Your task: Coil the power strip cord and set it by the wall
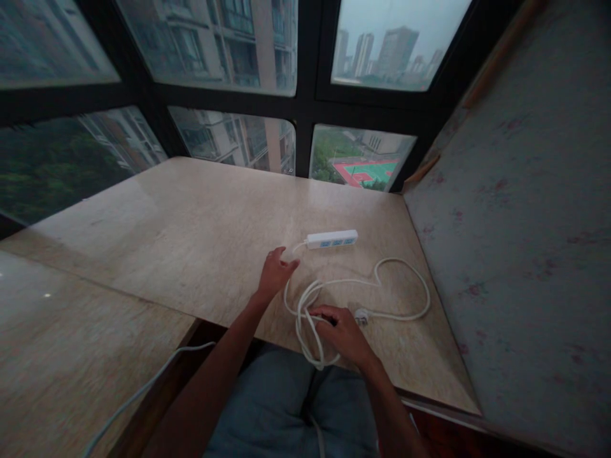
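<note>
A white power strip (333,239) with blue-marked sockets lies on the marble-look sill, its cord leaving from the left end. Beside that end, my left hand (277,270) hovers with thumb and fingers apart, holding nothing. The white cord (346,280) is gathered in loose loops near the sill's front edge. My right hand (346,334) has its thumb and fingers closed around part of these loops; the exact grip is partly hidden. Just right of that hand rests the plug (361,316), from which the cord runs in a wide bend to the right.
Dark-framed windows (305,105) border the sill (229,216) at the back and left. A papered wall (515,254) rises on the right. At lower left, another pale cable (157,375) crosses a lower gap. My legs (286,407) are against the front edge.
</note>
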`<state>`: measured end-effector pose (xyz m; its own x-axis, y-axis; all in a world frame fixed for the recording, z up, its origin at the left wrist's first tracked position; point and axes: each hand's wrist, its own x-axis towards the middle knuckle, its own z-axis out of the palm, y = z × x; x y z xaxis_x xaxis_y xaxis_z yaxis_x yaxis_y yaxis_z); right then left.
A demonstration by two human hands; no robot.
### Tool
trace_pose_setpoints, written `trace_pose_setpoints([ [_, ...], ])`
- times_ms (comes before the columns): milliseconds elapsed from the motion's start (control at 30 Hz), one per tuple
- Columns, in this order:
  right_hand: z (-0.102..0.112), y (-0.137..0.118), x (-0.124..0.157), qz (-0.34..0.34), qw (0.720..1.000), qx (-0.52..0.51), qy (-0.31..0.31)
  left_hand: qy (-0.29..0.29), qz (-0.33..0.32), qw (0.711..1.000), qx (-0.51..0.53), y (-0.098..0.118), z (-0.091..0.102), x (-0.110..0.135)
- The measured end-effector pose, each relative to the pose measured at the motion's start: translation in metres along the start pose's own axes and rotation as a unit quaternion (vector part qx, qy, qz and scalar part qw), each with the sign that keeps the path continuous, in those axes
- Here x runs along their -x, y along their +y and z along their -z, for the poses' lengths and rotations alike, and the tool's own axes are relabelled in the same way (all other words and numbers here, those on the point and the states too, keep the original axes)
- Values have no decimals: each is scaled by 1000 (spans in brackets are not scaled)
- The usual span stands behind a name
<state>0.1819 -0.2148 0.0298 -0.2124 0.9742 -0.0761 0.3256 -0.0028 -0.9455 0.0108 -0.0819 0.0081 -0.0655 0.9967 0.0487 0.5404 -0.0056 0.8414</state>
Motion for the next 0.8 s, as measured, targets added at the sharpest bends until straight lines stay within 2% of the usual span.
trace_pose_setpoints([
  [100, 2, 2, 3, -4, 1000, 16, 0, -16, -151, 983, -101, 12, -17, -26],
  [167, 3, 3, 3, -2, 1000, 12, 2, -39, -198, 971, -129, 23, -30, -40],
  [267, 5, 4, 4, -6, 1000, -10, 17, -61, -166, 973, -148, 34, -44, -59],
  [367, 8, 7, 6, -26, 998, -41, 38, -51, -126, 980, -148, 33, -45, -74],
  [633, 7, 16, 6, -65, 984, -125, 109, 12, -24, 985, -173, -2, -9, -86],
  [800, 1, 14, 1, -93, 973, -143, 153, 25, -4, 981, -192, -10, 10, -84],
])
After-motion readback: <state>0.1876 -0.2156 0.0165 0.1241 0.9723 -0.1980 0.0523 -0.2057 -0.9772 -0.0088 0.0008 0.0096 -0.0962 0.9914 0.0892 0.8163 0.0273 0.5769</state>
